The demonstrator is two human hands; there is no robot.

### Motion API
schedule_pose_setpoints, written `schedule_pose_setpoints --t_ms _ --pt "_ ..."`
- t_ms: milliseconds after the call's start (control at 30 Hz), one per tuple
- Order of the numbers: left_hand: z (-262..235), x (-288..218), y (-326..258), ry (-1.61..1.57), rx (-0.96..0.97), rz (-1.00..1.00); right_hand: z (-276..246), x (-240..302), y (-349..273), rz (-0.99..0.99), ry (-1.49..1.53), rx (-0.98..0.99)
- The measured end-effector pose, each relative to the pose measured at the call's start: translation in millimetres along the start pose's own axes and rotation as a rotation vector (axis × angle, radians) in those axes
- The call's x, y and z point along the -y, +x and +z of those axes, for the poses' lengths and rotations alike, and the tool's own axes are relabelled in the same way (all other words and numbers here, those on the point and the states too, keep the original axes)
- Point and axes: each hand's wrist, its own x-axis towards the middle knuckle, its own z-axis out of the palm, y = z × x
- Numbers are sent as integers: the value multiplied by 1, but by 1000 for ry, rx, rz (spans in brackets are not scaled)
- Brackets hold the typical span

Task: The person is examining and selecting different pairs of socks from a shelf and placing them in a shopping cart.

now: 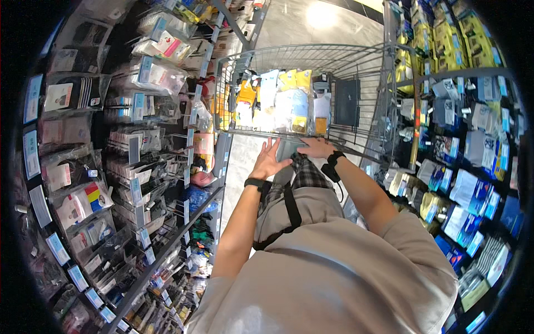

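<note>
A wire shopping cart stands in front of me in a narrow shop aisle, holding several packaged goods in white, yellow and blue. My left hand is flat with fingers spread against the cart's near end, by the handle. My right hand rests on the cart's handle area beside it, fingers curled over. Both wrists wear black bands. A beige bag with a black strap hangs at my front.
Shelves on the left carry hanging packets in clear bags with price tags. On the right, shelving holds blue, white and yellow packs. Pale glossy floor runs ahead beyond the cart.
</note>
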Motion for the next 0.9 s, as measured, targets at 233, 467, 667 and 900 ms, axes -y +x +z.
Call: schedule_pose_setpoints --t_ms 233,467,667,900 --pt "-3 -21 6 -227 -199 33 0 -4 8 31 63 20" --pt "4 -33 9 -287 47 -218 3 9 -4 35 -9 54" --pt "8 -26 4 -333 -51 -77 41 -57 56 -231 361 151" --pt "21 -14 -59 -506 -167 -145 58 -30 39 -84 413 35"
